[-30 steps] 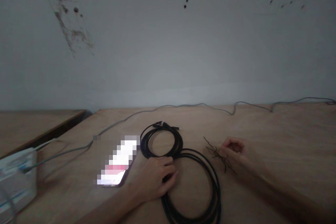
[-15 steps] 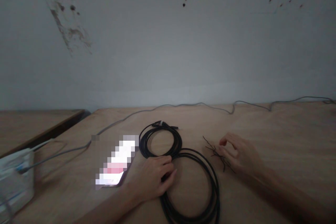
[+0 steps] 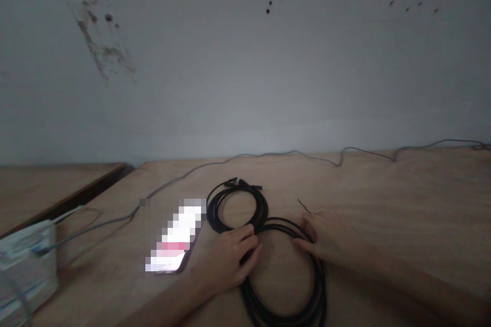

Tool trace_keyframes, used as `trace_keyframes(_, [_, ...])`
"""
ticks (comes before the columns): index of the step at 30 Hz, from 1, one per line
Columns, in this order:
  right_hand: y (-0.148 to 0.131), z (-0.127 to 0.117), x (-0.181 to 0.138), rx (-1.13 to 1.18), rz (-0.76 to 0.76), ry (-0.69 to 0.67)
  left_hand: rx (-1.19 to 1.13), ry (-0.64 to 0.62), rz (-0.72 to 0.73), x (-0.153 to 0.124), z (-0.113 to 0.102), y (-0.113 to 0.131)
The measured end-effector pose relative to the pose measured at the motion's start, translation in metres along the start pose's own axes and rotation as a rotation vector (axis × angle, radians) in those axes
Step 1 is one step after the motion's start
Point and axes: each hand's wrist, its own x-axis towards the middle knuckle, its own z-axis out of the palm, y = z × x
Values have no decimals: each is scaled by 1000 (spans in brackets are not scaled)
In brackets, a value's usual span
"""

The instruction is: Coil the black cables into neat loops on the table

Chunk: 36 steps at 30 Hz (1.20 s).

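Because the black cable lies coiled in a figure of eight on the plywood table, with one loop far and one near, its crossing seems the natural place to hold it. The left hand sits there, closed around the strands with its fingers curled, apparently keeping the two loops from springing apart. The right hand lies palm down on the near loop's far right side, its fingers loosely bent and their tips at the cable. A thin dark wire pokes out beyond those fingers; the hand covers the rest, so I cannot tell whether it holds any of it. Plug ends sit on top of the far loop, clear of both hands. Just left of the coil lies a phone, its screen pixelated, close to the left wrist and in the way of any leftward reach. A grey cable runs along the table's far edge, then leads left to a white package at the near left corner.
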Motion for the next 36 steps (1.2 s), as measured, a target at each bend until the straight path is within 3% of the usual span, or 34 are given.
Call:
trace_keyframes(5, [-7, -7, 12, -11, 32, -41, -2, 38, -109, 2, -6, 1])
trace_keyframes(11, [11, 3, 19, 116, 42, -44, -14, 76, -262, 5, -8, -1])
trace_keyframes(16, [18, 11, 22, 187, -4, -50, -25, 39, -287, 5, -8, -1])
trace_keyframes(22, [17, 1, 17, 236, -12, -98, -42, 30, -305, 5, -10, 0])
trace_keyframes(25, [14, -7, 15, 303, -6, -97, -85, 64, -339, 6, -11, 0])
trace_keyframes(28, [0, -14, 22, 410, -93, -60, -123, 155, -374, 5, -12, -2])
trace_keyframes(32, [-25, -15, 47, 455, -220, 92, -137, 278, -327, 4, -18, -11])
trace_keyframes(36, [-27, -10, 66, 496, -196, 123, -86, 206, -227, 7, -30, -28])
